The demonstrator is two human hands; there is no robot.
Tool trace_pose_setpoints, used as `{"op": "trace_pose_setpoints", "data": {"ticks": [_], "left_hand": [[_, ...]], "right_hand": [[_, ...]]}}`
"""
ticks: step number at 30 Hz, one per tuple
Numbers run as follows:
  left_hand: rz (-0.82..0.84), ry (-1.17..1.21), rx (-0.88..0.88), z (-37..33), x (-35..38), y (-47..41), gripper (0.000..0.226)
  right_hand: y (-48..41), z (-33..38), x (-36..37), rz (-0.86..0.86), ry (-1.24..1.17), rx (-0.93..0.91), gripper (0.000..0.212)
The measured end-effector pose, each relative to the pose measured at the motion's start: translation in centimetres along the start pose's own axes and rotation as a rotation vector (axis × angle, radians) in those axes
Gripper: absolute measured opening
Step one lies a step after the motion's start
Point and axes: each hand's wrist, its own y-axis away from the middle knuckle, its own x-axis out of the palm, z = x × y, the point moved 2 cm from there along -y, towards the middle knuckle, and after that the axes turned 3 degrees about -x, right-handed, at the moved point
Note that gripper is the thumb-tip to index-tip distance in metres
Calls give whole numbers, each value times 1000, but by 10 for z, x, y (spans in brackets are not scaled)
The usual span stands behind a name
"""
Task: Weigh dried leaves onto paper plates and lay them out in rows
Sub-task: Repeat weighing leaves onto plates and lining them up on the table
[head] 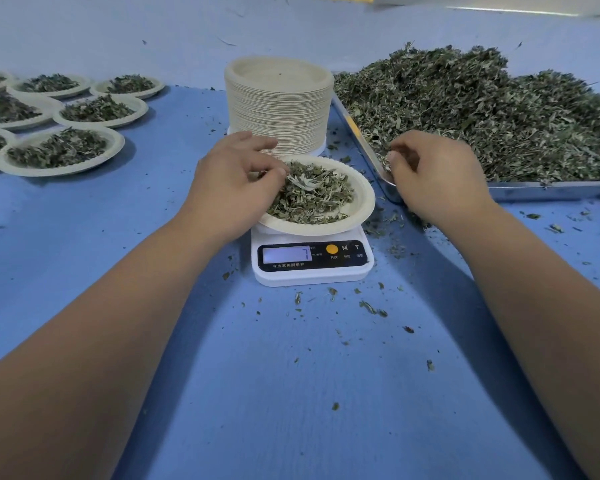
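A paper plate (pixel 362 197) heaped with dried leaves (pixel 312 195) sits on a white kitchen scale (pixel 312 261) in the middle of the blue table. My left hand (pixel 232 181) lies over the plate's left rim, its curled fingertips in the leaves. My right hand (pixel 433 174) is at the near left corner of a metal tray (pixel 548 190) piled with loose dried leaves (pixel 482 109), fingers curled and pinching some leaves. A tall stack of bare paper plates (pixel 278 105) stands right behind the scale.
Several filled paper plates (pixel 63 150) lie in rows at the left of the table. Leaf crumbs (pixel 371 308) are scattered on the blue mat in front of and to the right of the scale.
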Motion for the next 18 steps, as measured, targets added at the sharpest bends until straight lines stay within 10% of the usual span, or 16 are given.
{"op": "trace_pose_setpoints", "data": {"ticks": [7, 18], "left_hand": [[-47, -2, -9, -8, -9, -1, 28], [50, 222, -407, -7, 11, -1, 43]], "right_hand": [[15, 55, -6, 104, -97, -274, 36], [33, 50, -9, 176, 4, -106, 48]]}}
